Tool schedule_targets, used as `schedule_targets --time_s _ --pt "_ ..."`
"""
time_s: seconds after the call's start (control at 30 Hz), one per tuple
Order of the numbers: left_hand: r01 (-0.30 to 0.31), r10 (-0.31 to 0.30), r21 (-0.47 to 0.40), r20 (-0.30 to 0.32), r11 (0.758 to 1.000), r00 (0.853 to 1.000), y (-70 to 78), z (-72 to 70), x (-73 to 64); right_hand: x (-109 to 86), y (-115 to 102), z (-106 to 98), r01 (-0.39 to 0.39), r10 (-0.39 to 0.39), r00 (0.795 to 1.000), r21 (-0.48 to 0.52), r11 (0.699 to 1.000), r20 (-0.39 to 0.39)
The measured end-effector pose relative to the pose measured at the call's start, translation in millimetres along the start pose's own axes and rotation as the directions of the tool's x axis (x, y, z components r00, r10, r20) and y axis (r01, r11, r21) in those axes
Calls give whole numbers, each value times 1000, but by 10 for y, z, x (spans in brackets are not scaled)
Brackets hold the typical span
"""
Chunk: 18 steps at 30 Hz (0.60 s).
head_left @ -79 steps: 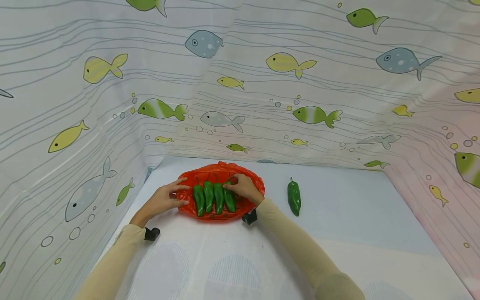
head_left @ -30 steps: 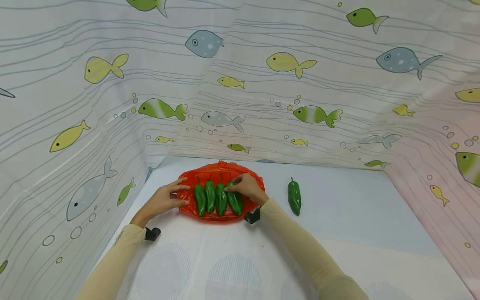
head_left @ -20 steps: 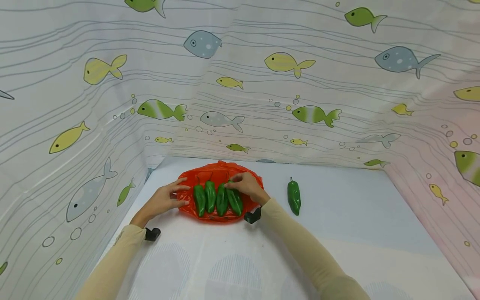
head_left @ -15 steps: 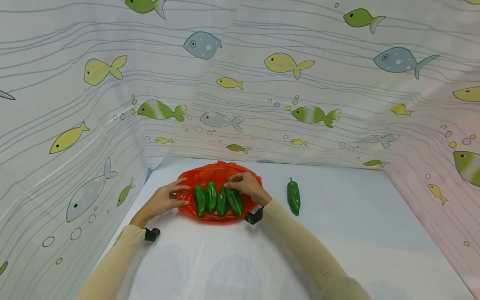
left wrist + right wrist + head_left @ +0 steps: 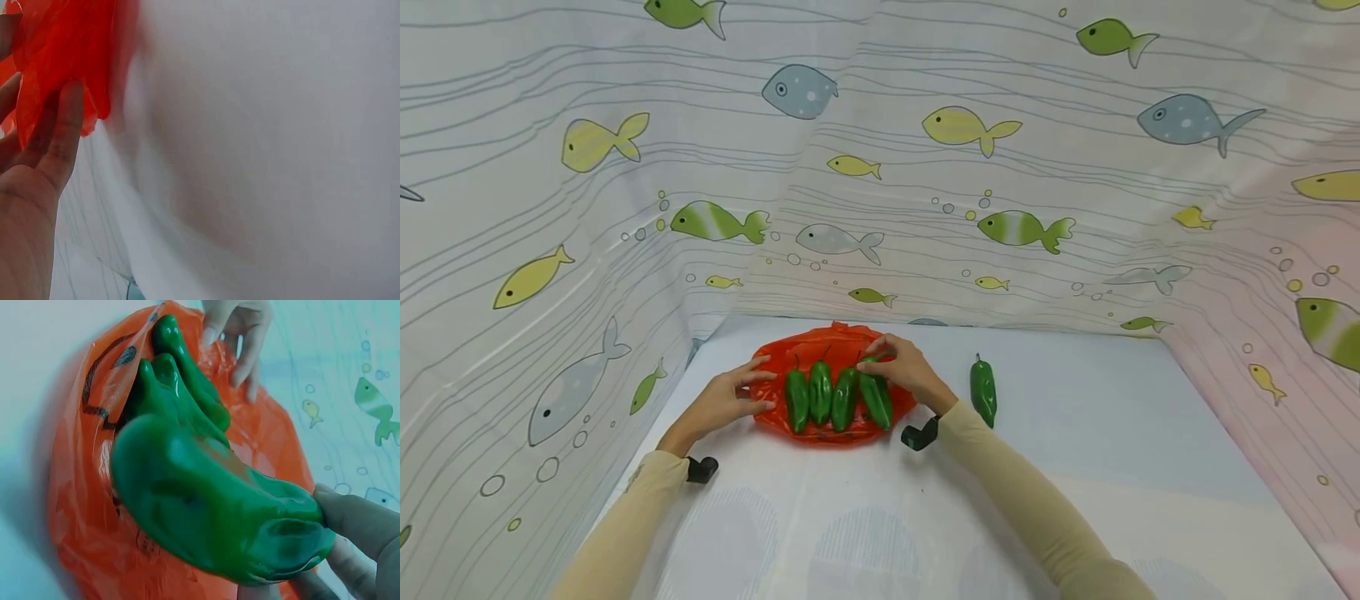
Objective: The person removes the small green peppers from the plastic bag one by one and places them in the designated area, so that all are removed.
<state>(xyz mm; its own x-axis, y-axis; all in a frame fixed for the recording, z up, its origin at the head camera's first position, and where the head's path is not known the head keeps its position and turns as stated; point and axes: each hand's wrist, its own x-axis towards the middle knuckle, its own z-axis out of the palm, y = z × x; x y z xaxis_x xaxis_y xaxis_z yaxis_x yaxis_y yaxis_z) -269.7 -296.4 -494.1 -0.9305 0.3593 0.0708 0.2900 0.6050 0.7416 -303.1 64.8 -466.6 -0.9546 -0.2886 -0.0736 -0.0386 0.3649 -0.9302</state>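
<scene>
Several green peppers lie side by side, stems away from me, on a red plastic bag (image 5: 808,346). My right hand (image 5: 906,369) pinches the rightmost pepper (image 5: 877,404) near its stem end. Seen from the right wrist, this pepper (image 5: 212,506) is tilted across the others, between thumb and fingers. My left hand (image 5: 722,402) rests at the bag's left side, fingers spread and touching the plastic. In the left wrist view, its fingers (image 5: 69,119) lie against the bag (image 5: 62,56).
Another green pepper (image 5: 982,392) lies by itself on the white table surface (image 5: 1097,408), right of the bag. Fish-patterned sheets (image 5: 880,217) stand up along the back and both sides.
My right hand has moved slightly right with the rightmost pepper, which now lies farther from its neighbour. The peppers are more spread out. My left hand has stayed at the bag.
</scene>
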Motion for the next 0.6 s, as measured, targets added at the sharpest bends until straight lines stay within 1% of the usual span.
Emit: schedule_targets --time_s 0.27,0.43,0.6 --pt "-14 14 -3 -4 1000 1000 -22 9 -6 -56 -10 -145 22 -22 1000 4 1000 -13" --pt "-16 16 3 -4 1000 1000 -40 13 -3 -100 -39 -245 15 -14 1000 22 1000 -26" --pt "-24 24 2 -6 1000 1000 -42 11 -2 -126 -43 -328 7 -7 999 18 1000 -38"
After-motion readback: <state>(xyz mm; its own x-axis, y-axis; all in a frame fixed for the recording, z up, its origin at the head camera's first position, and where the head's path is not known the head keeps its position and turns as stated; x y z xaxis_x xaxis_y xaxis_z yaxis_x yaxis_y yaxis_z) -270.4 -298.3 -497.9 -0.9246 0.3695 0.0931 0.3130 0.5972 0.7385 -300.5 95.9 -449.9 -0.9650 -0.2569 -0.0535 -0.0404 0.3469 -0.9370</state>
